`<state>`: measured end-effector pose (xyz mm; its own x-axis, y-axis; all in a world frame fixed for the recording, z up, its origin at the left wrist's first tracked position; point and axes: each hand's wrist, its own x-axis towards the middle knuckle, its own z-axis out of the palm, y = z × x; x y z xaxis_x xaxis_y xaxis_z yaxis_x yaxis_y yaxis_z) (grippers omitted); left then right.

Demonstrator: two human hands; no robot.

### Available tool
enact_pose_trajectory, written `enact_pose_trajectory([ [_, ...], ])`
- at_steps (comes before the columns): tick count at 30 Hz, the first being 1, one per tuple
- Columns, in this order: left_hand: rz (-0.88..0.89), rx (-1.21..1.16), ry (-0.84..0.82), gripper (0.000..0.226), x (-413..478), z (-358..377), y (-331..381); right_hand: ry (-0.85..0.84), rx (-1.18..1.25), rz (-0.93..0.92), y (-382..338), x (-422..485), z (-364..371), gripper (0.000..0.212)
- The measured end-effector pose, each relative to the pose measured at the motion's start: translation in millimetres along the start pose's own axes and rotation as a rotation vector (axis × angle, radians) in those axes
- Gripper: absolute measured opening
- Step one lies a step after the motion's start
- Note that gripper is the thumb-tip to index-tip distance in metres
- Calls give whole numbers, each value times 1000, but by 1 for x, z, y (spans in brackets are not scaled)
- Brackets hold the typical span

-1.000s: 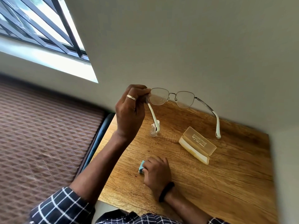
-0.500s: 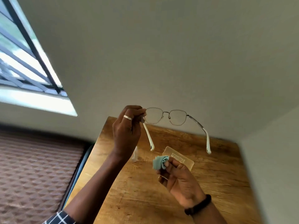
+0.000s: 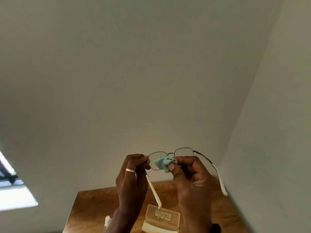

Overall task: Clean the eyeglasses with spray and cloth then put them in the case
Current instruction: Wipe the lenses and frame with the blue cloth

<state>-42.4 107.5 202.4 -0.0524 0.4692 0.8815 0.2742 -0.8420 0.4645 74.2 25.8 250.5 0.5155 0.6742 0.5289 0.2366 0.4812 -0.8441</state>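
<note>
The glasses (image 3: 184, 152) are up above the tabletop (image 3: 94, 207), in front of the wall (image 3: 151, 81); the left hand (image 3: 131, 179) pinches their left end; the right hand (image 3: 193, 179), just beside it, holds the cloth (image 3: 162, 163) against the left lens; the case (image 3: 161, 219) lies on the tabletop below, between the two wrists; the bottle (image 3: 107, 221) stands left of the left wrist; the window (image 3: 10, 182) is far left.

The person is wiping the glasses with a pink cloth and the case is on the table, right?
Almost. The head view shows the cloth is pale teal, not pink. It touches the glasses, and the case is on the table.
</note>
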Motion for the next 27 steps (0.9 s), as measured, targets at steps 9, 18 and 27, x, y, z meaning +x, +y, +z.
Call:
enact_pose_trajectory([
  [9,75,19,-48,35,9,15,30,101,-633,-590,16,22,-6,17],
  [18,118,74,-72,37,19,15,37,121,-810,-560,1,35,-8,16],
  [27,136,94,-52,38,24,4,33,-260,-803,-622,-9,25,-18,31],
])
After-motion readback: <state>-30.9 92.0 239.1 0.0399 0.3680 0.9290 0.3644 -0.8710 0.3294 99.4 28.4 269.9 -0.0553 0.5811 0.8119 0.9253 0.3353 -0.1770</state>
